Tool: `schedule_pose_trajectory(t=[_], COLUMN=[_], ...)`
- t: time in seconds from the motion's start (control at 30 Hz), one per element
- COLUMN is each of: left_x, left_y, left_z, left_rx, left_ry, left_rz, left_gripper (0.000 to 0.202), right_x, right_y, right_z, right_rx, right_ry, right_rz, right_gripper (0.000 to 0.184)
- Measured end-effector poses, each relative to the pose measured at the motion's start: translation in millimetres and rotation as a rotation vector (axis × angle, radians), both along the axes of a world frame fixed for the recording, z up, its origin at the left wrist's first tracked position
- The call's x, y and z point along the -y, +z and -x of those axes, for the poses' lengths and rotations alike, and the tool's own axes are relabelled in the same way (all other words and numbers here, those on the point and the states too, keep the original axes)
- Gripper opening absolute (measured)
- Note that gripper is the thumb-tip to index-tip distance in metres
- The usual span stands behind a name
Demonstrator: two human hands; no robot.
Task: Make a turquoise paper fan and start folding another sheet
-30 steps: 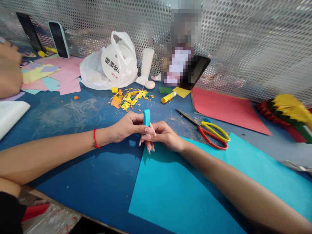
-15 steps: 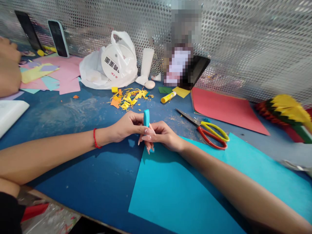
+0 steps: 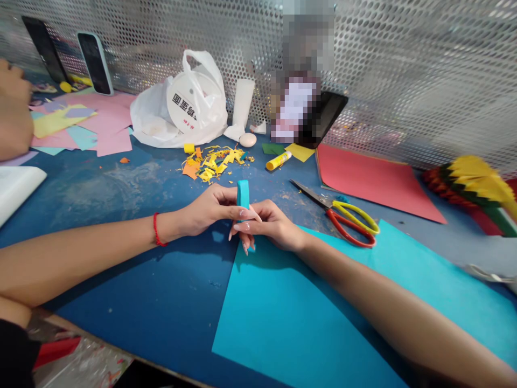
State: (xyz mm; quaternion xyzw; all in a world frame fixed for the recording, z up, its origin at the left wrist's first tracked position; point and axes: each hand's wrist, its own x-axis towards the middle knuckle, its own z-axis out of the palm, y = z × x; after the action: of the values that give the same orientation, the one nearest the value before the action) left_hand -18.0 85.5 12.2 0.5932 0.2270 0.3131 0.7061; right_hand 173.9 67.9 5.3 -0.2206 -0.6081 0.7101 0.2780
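Observation:
A narrow turquoise paper strip (image 3: 243, 195), bent over at its top, stands upright between my two hands. My left hand (image 3: 216, 210), with a red bead bracelet at the wrist, pinches the strip between thumb and fingers. My right hand (image 3: 272, 225) is closed on the strip's lower part, its fingertips touching those of the left. The fingers hide much of the strip's lower end. Beneath my right hand and forearm lies a large turquoise paper sheet (image 3: 283, 318). Scissors with yellow and red handles (image 3: 351, 223) rest just beyond my right wrist.
Yellow and orange paper scraps (image 3: 214, 164), a glue stick (image 3: 278, 161) and a white plastic bag (image 3: 151, 116) are beyond my hands. Red paper (image 3: 371, 180) and a folded-paper piece (image 3: 480, 183) lie right. Phones (image 3: 96, 63) lean on the mesh. Another person's hand (image 3: 14, 113) is far left.
The turquoise strip has turned slightly, showing more of its broad face. My fingers have shifted a little on it; both hands stay in nearly the same place.

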Motion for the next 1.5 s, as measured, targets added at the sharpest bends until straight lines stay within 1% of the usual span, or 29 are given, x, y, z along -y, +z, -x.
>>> schedule_pose_trajectory(t=[0.17,0.27,0.37,0.43,0.53,0.6,0.67,0.73,0.83,0.97,1.07,1.2,1.3,1.4,1.5], left_x=[0,0,-1,-2,-4,-4,-4,-3,-3,-5,-6,-5,-4,-3,-4], left_y=[-1.1,-2.1,-3.0,-3.8,-4.9,-5.0,-4.4,-3.6,-3.3,-6.1,-8.4,-7.5,-5.6,-4.5,-3.8], left_z=[1,3,4,3,1,-1,-2,-2,-2,0,1,1,0,0,0], left_rx=[0.016,-0.009,-0.023,-0.020,-0.014,-0.004,0.007,0.009,0.004,-0.040,-0.069,-0.118,-0.199,-0.285,-0.321], left_ry=[-0.012,0.037,0.096,0.133,0.197,0.234,0.258,0.277,0.317,0.399,0.432,0.410,0.318,0.190,0.143], left_rz=[-0.028,-0.055,-0.075,-0.081,-0.077,-0.072,-0.072,-0.085,-0.135,-0.211,-0.232,-0.243,-0.249,-0.265,-0.284], left_gripper=[0.046,0.048,0.045,0.045,0.047,0.045,0.042,0.039,0.039,0.042,0.045,0.050,0.055,0.057,0.060], right_x=[0,0,2,3,7,11,15,18,18,16,16,15,8,-1,-6], right_y=[0.0,0.6,0.8,0.3,-1.2,-1.8,-1.8,-1.6,-2.2,-3.7,-2.6,-1.1,-3.3,-6.0,-6.9], right_z=[-1,-1,0,2,4,6,7,7,6,3,2,1,-2,-4,-4], right_rx=[-0.020,-0.021,0.020,0.039,0.108,0.199,0.278,0.290,0.261,0.232,0.216,0.200,0.166,0.143,0.137], right_ry=[0.006,-0.001,-0.053,-0.122,-0.304,-0.445,-0.544,-0.598,-0.625,-0.673,-0.728,-0.823,-0.894,-0.866,-0.780], right_rz=[0.003,0.001,-0.017,-0.071,-0.286,-0.428,-0.505,-0.545,-0.586,-0.591,-0.609,-0.651,-0.662,-0.637,-0.596], right_gripper=[0.027,0.027,0.032,0.039,0.048,0.050,0.049,0.045,0.040,0.045,0.045,0.046,0.046,0.044,0.046])
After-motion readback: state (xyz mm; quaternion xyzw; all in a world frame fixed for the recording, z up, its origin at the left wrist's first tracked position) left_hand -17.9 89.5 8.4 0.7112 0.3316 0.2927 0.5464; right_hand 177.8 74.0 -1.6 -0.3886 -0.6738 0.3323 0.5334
